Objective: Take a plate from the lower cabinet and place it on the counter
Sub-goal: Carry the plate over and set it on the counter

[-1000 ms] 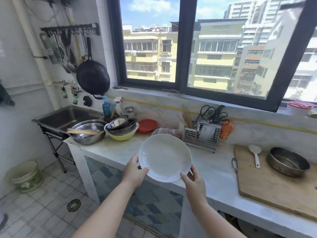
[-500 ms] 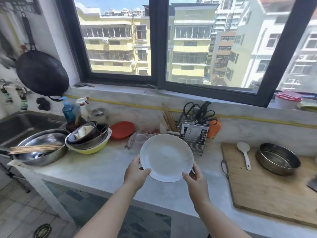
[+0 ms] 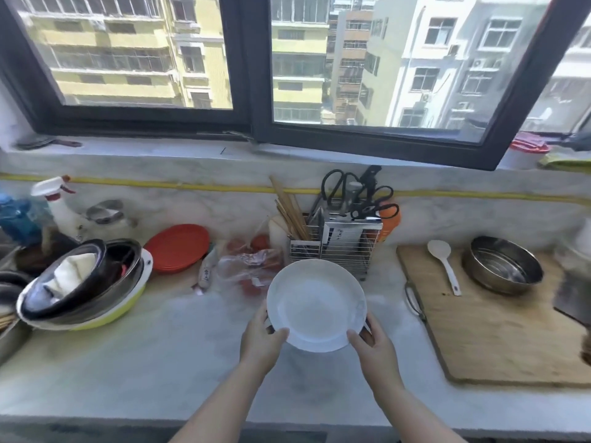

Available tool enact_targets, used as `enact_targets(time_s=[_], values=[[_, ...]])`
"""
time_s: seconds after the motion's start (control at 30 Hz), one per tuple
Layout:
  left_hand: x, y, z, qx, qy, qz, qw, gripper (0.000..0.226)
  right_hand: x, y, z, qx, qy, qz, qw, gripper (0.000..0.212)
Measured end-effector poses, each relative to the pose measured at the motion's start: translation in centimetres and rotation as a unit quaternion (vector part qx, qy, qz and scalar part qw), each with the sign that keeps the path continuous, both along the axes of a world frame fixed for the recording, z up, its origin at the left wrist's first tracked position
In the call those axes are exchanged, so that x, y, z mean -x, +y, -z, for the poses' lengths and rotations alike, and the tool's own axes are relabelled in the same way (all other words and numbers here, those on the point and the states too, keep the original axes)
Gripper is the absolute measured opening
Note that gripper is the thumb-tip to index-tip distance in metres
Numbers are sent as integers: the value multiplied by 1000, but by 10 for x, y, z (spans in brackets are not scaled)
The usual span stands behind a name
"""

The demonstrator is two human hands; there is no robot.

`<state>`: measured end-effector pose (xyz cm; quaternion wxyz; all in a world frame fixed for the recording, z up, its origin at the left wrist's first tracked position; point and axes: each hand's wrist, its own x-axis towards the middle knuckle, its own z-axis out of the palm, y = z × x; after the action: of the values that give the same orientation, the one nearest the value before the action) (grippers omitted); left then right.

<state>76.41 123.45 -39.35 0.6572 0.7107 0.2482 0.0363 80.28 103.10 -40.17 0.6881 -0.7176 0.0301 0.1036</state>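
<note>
A round white plate hangs a little above the pale marble counter, tilted toward me, in the middle of the view. My left hand grips its near left rim with the thumb on top. My right hand grips the near right rim the same way. A shadow lies on the counter just under the plate. The lower cabinet is out of sight below the counter edge.
Stacked bowls sit at the left, with red plates and a plastic bag behind. A wire utensil rack stands behind the plate. At the right lies a wooden cutting board bearing a steel bowl and white spoon.
I have stepped up to the counter and the view has tipped down. Both hands have carried the plate forward over the counter and lower toward its surface.
</note>
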Motion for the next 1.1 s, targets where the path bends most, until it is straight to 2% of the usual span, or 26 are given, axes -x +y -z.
enact_targets(time_s=[0.23,0.57,0.7,1.1], values=[[-21,10,44,67,30,19,997,60,-10,8,37,23,51,36,998,57],[-32,4,88,64,59,25,996,65,-23,3,80,40,95,37,994,57],[-34,2,97,65,71,18,995,72,-30,2,87,38,103,30,993,59],[-36,-5,112,60,95,-14,994,73,-38,0,99,13,123,28,992,60]])
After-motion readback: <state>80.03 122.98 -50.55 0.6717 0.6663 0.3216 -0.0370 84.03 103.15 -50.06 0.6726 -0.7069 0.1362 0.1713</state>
